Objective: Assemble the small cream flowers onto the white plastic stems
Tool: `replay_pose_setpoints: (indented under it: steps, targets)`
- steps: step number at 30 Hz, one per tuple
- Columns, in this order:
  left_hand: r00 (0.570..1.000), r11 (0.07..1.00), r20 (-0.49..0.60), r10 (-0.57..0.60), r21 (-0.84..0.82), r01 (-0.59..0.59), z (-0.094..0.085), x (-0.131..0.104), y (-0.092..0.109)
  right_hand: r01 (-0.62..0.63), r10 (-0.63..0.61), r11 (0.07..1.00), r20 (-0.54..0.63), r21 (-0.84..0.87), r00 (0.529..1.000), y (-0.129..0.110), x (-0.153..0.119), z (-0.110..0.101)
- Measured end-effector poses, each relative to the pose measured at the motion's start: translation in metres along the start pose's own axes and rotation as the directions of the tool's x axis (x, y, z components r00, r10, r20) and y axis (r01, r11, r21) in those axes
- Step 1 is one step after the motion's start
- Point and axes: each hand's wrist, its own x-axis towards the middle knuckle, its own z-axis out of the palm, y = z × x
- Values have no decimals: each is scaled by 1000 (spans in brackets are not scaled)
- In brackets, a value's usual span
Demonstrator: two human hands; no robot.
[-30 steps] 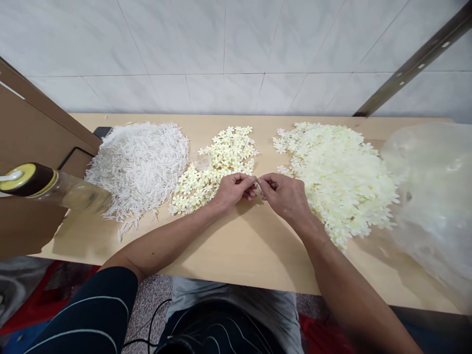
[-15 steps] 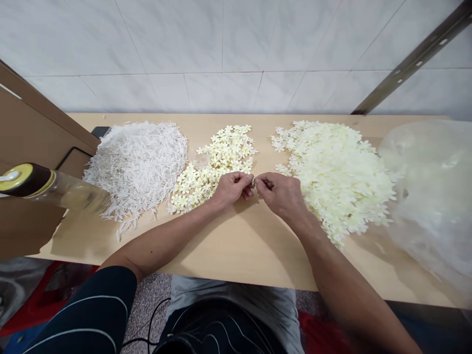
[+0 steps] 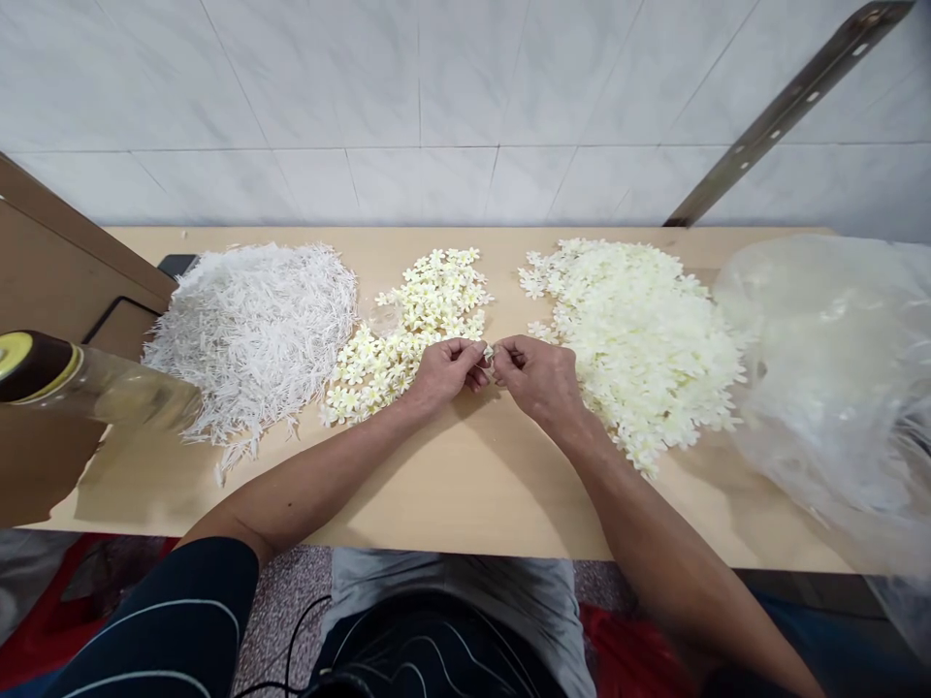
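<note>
My left hand (image 3: pixel 449 373) and my right hand (image 3: pixel 539 380) meet above the middle of the table, both closed in a pinch. Between their fingertips a small pale artificial flower (image 3: pixel 489 352) shows, mostly covered by the fingers. A thin whitish bit is visible under my left thumb, too small to name. Beside and behind my left hand lies a pile of small flowers with yellow centres (image 3: pixel 429 305). Close by my right hand spreads a bigger heap of pale cream flowers (image 3: pixel 647 339). Further left is a heap of thin white plastic stem-like pieces (image 3: pixel 254 325).
A clear bottle with a brown and yellow lid (image 3: pixel 138 388) stands at the left, by a cardboard box (image 3: pixel 65 281). A large translucent plastic bag (image 3: pixel 821 359) rests at the right end of the wooden table (image 3: pixel 465 494). A tiled wall (image 3: pixel 378 87) and a slotted metal upright (image 3: pixel 786 116) are behind.
The view has shifted a little to the right. My hands stay pinched together at the same spot over the table, and more of the small pale flower shows between the fingertips.
</note>
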Motion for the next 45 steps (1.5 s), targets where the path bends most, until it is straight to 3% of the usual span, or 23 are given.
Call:
replay_pose_setpoints:
  steps: [6,11,18,29,40,45]
  targets:
    - [1000,997,0,-7,-78,7,-1,1,0,-79,74,989,43,128,996,3,2,0]
    - [1000,997,-10,-2,-76,2,-1,1,0,-67,42,966,105,251,994,7,2,-2]
    - [1000,999,-9,-3,-38,3,-1,-1,0,38,-39,998,17,45,999,-2,-1,-5]
    - [1000,1000,-14,14,-26,-14,1,0,-5,61,-64,996,-44,-59,997,-2,-1,5]
    - [1000,999,-3,8,-36,-8,3,-2,-3,30,-37,996,-71,-89,997,3,-2,8]
    - [999,999,4,32,-43,-32,3,-1,-2,-78,79,995,-14,62,997,2,0,3]
